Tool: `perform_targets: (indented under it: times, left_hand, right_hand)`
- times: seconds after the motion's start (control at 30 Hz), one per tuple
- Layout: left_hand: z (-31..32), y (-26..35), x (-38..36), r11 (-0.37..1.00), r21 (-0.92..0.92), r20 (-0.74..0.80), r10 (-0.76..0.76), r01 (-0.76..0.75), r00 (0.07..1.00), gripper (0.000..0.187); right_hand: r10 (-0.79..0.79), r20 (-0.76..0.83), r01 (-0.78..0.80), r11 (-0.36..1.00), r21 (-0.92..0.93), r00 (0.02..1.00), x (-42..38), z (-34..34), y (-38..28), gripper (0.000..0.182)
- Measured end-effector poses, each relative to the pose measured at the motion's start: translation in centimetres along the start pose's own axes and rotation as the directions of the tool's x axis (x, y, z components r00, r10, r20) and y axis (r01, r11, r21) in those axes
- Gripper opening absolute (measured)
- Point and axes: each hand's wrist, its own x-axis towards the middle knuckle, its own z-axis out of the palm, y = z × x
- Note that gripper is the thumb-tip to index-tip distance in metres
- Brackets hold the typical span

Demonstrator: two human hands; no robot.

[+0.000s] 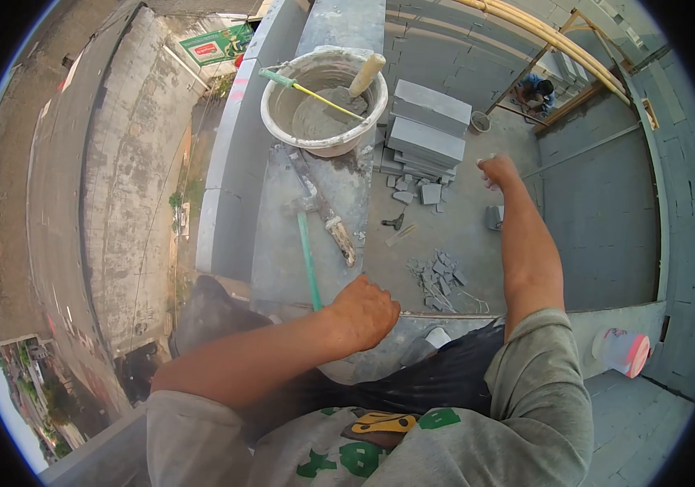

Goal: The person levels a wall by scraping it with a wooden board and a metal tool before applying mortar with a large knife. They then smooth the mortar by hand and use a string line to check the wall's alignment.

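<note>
My left hand (366, 315) is closed near the front end of the grey ledge (274, 243); what it holds, if anything, is hidden. Beside it lies a green-handled hammer (307, 252). My right hand (499, 173) reaches out over the lower floor with its fingers bent together, and a small whitish thing shows at them, too small to name. On the ledge stands a white bucket (324, 142) of grey mortar, with a wooden-handled tool (367, 75) and a green-handled tool (278, 79) across its rim. A worn saw-like tool (337, 233) lies in front of the bucket.
Grey blocks (427, 140) are stacked on the floor, with broken pieces (445, 274) nearer me. A person (535, 93) crouches at the back right. A pink-and-white bucket (625, 352) stands at right. Left of the block wall (234, 162) is a drop. Bamboo poles (550, 36) cross the top.
</note>
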Motion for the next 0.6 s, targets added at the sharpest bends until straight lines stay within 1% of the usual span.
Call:
perform_targets:
  times: [0.03, 0.07, 0.1, 0.17, 0.2, 0.23, 0.27, 0.3, 0.33, 0.4, 0.43, 0.5, 0.53, 0.6]
  left_hand:
    - [0.1, 0.0, -0.1, 1.000, -0.008, -0.004, -0.009, 0.009, 1.000, 0.034]
    - [0.2, 0.1, -0.3, 1.000, -0.009, -0.023, 0.004, -0.005, 1.000, 0.033]
    - [0.2, 0.1, -0.4, 1.000, -0.012, -0.045, 0.018, -0.019, 0.999, 0.032]
    - [-0.2, 0.0, -1.0, 0.999, -0.035, -0.063, 0.018, -0.020, 0.998, 0.030]
    - [-0.4, -0.1, -1.4, 0.998, -0.047, -0.069, 0.025, -0.029, 0.997, 0.029]
    - [-0.6, -0.1, -1.9, 0.998, -0.057, -0.074, 0.016, -0.020, 0.997, 0.029]
    - [-0.9, -0.2, -2.5, 0.997, -0.075, -0.115, 0.016, -0.025, 0.993, 0.027]
    - [-1.1, -0.4, -3.1, 0.996, -0.090, -0.157, 0.015, -0.030, 0.988, 0.026]
    - [-1.2, -0.5, -3.8, 0.995, -0.097, -0.163, 0.006, -0.022, 0.987, 0.026]
    - [-1.4, -0.8, -5.2, 0.988, -0.148, -0.241, 0.007, -0.044, 0.970, 0.026]
    - [-1.4, -1.0, -5.9, 0.987, -0.158, -0.248, -0.006, -0.034, 0.969, 0.026]
    - [-1.2, -1.4, -7.3, 0.982, -0.185, -0.320, -0.036, -0.025, 0.947, 0.026]
    - [-1.0, -1.7, -8.1, 0.979, -0.203, -0.324, -0.050, -0.018, 0.945, 0.026]
    - [-0.8, -2.5, -9.6, 0.971, -0.239, -0.362, -0.078, -0.012, 0.929, 0.027]
  right_hand:
    - [-0.008, 0.006, 0.008, 1.000, -0.008, 1.000, 0.0, 0.9, -0.7, 0.036]
    - [-0.146, -0.024, 0.134, 0.954, -0.267, 0.989, -0.2, 2.5, -1.6, 0.038]
    - [-0.285, -0.017, 0.236, 0.826, -0.512, 0.958, -0.7, 4.0, -2.6, 0.039]
    - [-0.368, 0.094, 0.351, 0.733, -0.583, 0.925, -3.9, 8.0, -5.8, 0.037]
    - [-0.429, 0.133, 0.417, 0.681, -0.602, 0.893, -4.3, 11.0, -6.4, 0.032]
    - [-0.407, 0.228, 0.458, 0.661, -0.595, 0.884, -6.7, 13.2, -8.3, 0.031]
    - [-0.421, 0.328, 0.532, 0.609, -0.589, 0.846, -6.7, 16.6, -8.3, 0.035]
    - [-0.452, 0.391, 0.596, 0.565, -0.570, 0.802, -7.8, 19.8, -8.6, 0.044]
    - [-0.434, 0.451, 0.626, 0.559, -0.544, 0.780, -9.6, 22.2, -9.4, 0.048]
    - [-0.385, 0.478, 0.604, 0.623, -0.496, 0.789, -13.3, 25.5, -10.9, 0.050]
    - [-0.387, 0.488, 0.614, 0.610, -0.501, 0.783, -14.3, 27.0, -10.8, 0.050]
    - [-0.284, 0.381, 0.458, 0.720, -0.522, 0.880, -15.1, 30.1, -10.6, 0.060]
    - [-0.281, 0.396, 0.467, 0.708, -0.529, 0.874, -14.8, 31.0, -10.7, 0.060]
    - [-0.226, 0.354, 0.397, 0.740, -0.543, 0.907, -14.3, 31.6, -10.6, 0.061]
